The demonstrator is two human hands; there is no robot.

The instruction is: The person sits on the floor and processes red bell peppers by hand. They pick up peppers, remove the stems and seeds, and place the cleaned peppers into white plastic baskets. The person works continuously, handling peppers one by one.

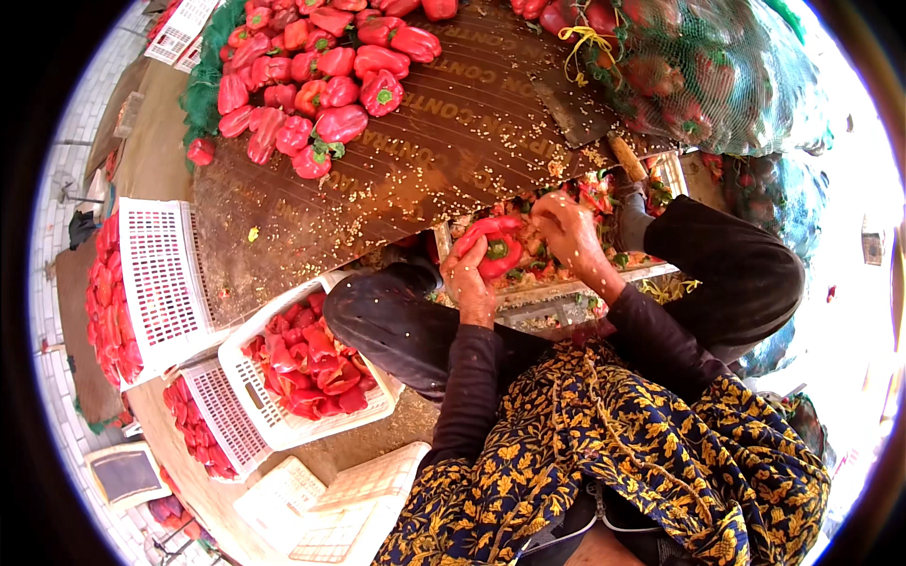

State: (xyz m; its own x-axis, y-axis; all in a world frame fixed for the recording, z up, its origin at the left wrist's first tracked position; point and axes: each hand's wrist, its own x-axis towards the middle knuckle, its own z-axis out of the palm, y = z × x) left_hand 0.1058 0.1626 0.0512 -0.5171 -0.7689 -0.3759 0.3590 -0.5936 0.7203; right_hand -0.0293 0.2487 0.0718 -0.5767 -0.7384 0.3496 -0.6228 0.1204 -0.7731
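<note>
Left hand [472, 281] grips red pepper [502, 253], frame centre; a loose grip could drop it into the scrap crate [543, 294]. Right hand [570, 236] fingers curled, can't tell if holding anything. Upper right: cleaver [624, 157] handle overhangs table [283, 212] edge; knee [769, 269] bump might tip it.

So our left forearm [469, 382] comes up almost straight, and our left grip [470, 286] is curled closed in a snug hold, fingers [478, 253] bent and pointing forward. Our right forearm [665, 335] slants in from the lower right, wrist [604, 275] pretty much straight, with our right grip [570, 238] a bit further forward than the left. It's bent inward, back side up; honestly can't tell if it's pinching anything. Both are bare, near each other, and our knees [363, 307] are bent and spread wide.
</note>
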